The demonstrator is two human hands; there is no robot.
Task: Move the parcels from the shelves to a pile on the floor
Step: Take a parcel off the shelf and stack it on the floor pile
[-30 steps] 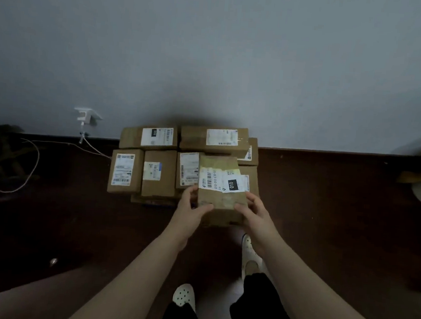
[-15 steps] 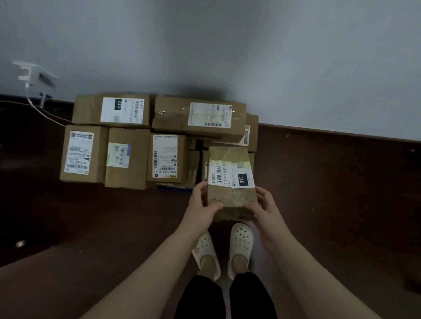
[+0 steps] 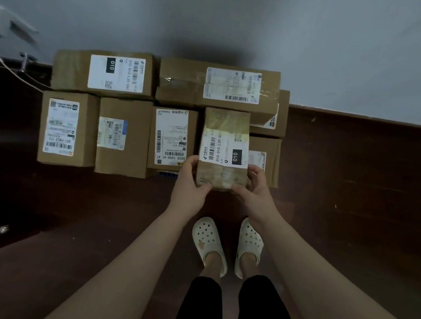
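Your clogs (image 3: 209, 242) stand side by side on the dark floor (image 3: 351, 208), toes toward the pile. Past them both forearms reach forward, and your 2 hands meet on 1 parcel (image 3: 224, 145). Your left hand (image 3: 188, 182) grips its near left corner, thumb on the top face and fingers round the side. Your right hand (image 3: 255, 185) mirrors that on the near right corner.

The grip therefore sits entirely at the near end, and the parcel's whole length lies ahead of it. Its long axis runs straight away from you, label up, and neither hand supports the far end. The hands are level with each other, so neither is nearer.

The far end reaches over the right part of the pile (image 3: 123, 137). It lies between a labelled box (image 3: 172, 138) of the front row on its left and a low box (image 3: 264, 161) on its right. I cannot tell whether the parcel touches a box beneath it or hangs just above.

In my judgement, setting it down means keeping it level, or letting the far end land first. You would then draw your fingers out toward you, and the room on the left looks tight.

Behind lie the larger back boxes (image 3: 103, 71), close against the grey wall (image 3: 240, 23).
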